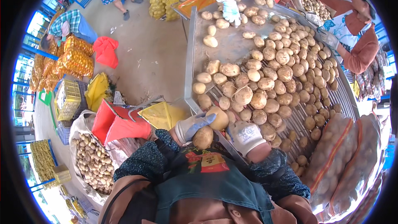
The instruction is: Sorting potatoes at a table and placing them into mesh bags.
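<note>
My left hand, in a white glove with blue-coated fingers, is at the near left corner of a metal sorting table. It is closed around a round potato, and its fingers touch a larger pale potato. My right hand, in a white glove bearing print, reaches over the table's near edge among the potatoes. Its fingers point down and are mostly hidden, so any grip cannot be made out. Loose potatoes cover the slatted middle of the table.
Filled mesh sacks lean at the near right. At left stand a red bucket-like container, a yellow one and an open sack of small potatoes. A co-worker's gloved hand reaches over the far end; another person's glove is at right.
</note>
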A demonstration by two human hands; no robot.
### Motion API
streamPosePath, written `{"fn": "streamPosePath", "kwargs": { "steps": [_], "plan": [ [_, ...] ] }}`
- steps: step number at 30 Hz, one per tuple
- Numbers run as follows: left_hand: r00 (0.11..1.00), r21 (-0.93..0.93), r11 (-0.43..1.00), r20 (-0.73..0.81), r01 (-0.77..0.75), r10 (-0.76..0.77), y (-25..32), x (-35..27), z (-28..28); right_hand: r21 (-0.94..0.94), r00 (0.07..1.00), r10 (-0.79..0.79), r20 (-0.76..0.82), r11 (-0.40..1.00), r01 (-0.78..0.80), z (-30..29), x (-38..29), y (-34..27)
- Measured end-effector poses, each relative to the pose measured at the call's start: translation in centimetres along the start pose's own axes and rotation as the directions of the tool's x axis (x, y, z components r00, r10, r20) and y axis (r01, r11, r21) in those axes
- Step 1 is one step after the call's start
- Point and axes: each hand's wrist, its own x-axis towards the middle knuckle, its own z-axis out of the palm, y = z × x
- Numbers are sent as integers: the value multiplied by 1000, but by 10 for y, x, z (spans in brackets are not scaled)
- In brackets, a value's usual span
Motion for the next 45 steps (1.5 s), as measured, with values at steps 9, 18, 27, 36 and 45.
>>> {"fn": "streamPosePath", "kwargs": {
  "steps": [9, 18, 27, 36, 45],
  "plan": [
    [1000, -58, 998, 24, 0, 2, -43, -65, -64, 87, 893, -362, 269, 932, 352, 4, 48, -42],
    [992, -83, 989, -36, -124, 121, -39, -87, -71, 433, 914, -337, 225, 875, 216, 53, 76, -69],
    [854, -260, 942, -518, -213, 50, -62, -101, -150, 302, 913, -141, 383, 953, 21, 82, 72, -79],
    [468, 508, 854, -784, 109, 407, -107, -79, -350, 541, 996, -76, -43, 836, 87, 82, -12, -42],
    [519, 907, 408, -398, 100, 757, -37, -35, -195, 526, 438, 835, -332, 549, -649, 173, -227, -3]
  ]
}}
